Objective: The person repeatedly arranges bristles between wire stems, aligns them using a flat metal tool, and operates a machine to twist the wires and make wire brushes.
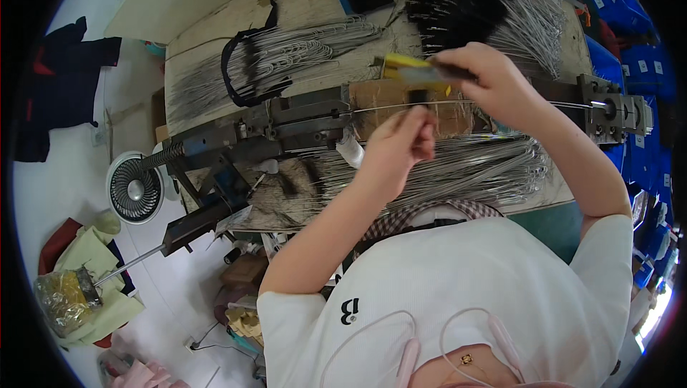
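A thin metal wire (pixel 494 102) stretches across the bench machine, over a worn brown block (pixel 372 95). My left hand (pixel 401 141) is closed just in front of this wire. Its thumb and fingers pinch a small black piece (pixel 418 96) that looks like a bristle tuft, right at the wire. Above the wire, my right hand (pixel 494 77) grips a yellow-and-grey tool (pixel 411 72) by its dark end. Motion blurs this tool, so its exact kind does not show.
Bent metal wires (pixel 465 173) lie in a pile in front of the machine, with more wires (pixel 300 48) behind it at left. Black-bristled wire brushes (pixel 458 2) are heaped at the back. A fan (pixel 136 188) stands left; blue bins (pixel 619 5) line the right.
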A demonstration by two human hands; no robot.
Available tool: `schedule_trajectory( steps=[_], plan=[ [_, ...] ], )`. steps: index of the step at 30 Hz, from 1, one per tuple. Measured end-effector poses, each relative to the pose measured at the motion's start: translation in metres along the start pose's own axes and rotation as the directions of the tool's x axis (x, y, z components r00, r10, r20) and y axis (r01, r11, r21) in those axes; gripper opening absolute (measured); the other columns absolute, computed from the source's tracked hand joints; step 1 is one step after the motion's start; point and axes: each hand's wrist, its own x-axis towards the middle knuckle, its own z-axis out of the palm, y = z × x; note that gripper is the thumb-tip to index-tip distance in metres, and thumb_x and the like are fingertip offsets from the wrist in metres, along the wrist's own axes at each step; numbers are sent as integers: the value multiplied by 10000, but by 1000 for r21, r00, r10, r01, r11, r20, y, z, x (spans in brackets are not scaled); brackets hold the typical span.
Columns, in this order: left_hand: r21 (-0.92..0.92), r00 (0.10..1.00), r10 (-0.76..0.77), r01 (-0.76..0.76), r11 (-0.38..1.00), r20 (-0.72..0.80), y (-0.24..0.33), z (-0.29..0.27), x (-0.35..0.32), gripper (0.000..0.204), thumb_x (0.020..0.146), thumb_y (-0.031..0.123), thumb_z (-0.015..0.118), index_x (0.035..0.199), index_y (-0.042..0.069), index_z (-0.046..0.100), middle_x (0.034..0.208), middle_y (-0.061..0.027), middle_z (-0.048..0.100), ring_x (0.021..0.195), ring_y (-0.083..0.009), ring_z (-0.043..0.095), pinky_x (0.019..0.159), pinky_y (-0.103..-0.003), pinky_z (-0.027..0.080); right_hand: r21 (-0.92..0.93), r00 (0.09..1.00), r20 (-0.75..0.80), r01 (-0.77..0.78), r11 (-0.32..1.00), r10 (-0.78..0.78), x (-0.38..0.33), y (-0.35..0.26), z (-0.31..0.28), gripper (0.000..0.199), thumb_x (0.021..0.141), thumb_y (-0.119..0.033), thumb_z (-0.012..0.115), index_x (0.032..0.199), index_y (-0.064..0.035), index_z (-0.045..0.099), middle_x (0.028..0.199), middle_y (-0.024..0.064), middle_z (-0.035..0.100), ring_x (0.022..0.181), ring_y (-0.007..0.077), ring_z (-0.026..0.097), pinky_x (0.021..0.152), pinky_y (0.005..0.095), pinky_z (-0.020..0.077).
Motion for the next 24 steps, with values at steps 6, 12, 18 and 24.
schedule_trajectory(
  steps=[6, 12, 18, 24],
  plan=[
    [49, 982, -138, 132, 990, 132, 17, -40, -13, 392, 922, 331, 482, 1074, -29, 511, 860, -74, 573, 707, -127, 535, 638, -245, 455, 151, 878, 388, -361, 920, 281, 13, -18, 3, 242, 810, -49, 560, 1047, 2, 570, 951, 104, 602, 881, 223, 572, 763, 296, 448],
    [-391, 979, 107, -32, 920, 172, 9, -23, -11, 658, 907, 543, 317, 1191, -43, 418, 1088, -169, 551, 1087, -267, 513, 1000, -403, 372, -17, 977, 201, -64, 998, 66, 6, -16, 13, 198, 791, -80, 543, 962, -3, 605, 887, 127, 599, 827, 291, 563, 750, 329, 457],
    [-454, 952, 208, -87, 887, 224, 1, -36, -12, 694, 882, 595, 297, 1245, 14, 411, 1162, -134, 537, 1109, -267, 500, 1011, -447, 332, -245, 963, -30, 252, 936, -267, -12, -41, 2, 244, 692, -31, 599, 935, -52, 610, 873, 102, 551, 843, 275, 534, 751, 374, 425],
    [-503, 945, 157, 9, 864, 287, 3, -31, -16, 696, 869, 608, 316, 1278, 49, 394, 1247, -108, 496, 1192, -288, 432, 1039, -479, 274, -378, 965, 49, 256, 890, -257, -18, -36, 19, 282, 669, -81, 644, 944, -140, 649, 773, 11, 525, 772, 189, 513, 757, 348, 339]
  ],
)
